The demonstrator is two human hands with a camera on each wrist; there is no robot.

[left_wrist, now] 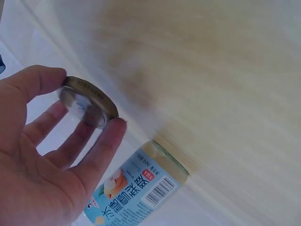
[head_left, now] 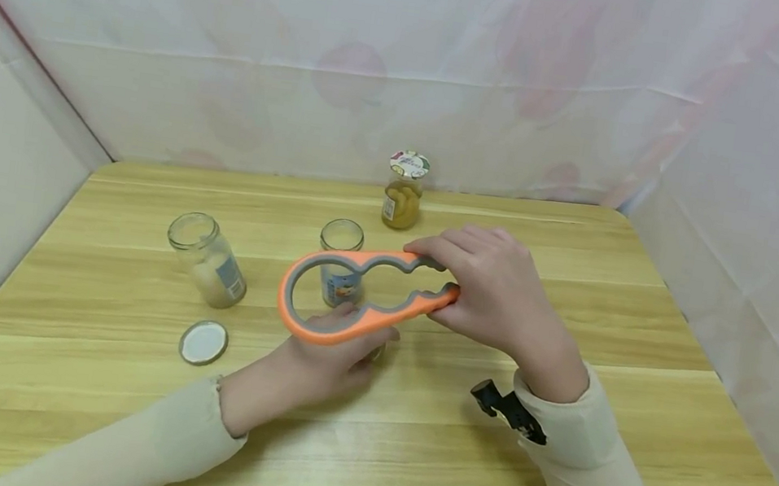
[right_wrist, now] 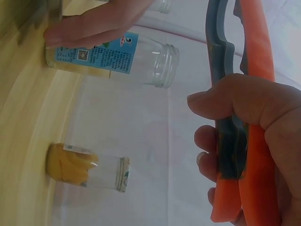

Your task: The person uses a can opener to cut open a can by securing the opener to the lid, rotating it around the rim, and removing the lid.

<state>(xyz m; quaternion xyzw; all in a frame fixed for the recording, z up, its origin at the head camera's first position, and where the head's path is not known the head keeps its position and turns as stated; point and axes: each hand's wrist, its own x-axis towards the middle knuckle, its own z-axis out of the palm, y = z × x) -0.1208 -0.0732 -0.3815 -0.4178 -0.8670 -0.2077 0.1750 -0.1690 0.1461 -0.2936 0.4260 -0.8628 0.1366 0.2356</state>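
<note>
My right hand [head_left: 500, 299] grips the handles of an orange and grey jar opener [head_left: 387, 321], held above the table with its loop pointing left. Below the loop, my left hand [head_left: 314, 368] pinches a round metal jar lid [left_wrist: 94, 92] by its rim between thumb and fingers. Just beyond that hand an uncapped glass jar [head_left: 343, 237] with a blue label stands upright. In the right wrist view the handles of the opener fill the right side, with my fingers and thumb wrapped round them.
Another uncapped jar [head_left: 211, 273] with pale contents stands to the left. A loose lid [head_left: 203, 342] lies on the wooden table [head_left: 405, 459] in front of it. At the back stands a capped jar [head_left: 402, 200] of yellow fruit, near the curtain [head_left: 230, 107].
</note>
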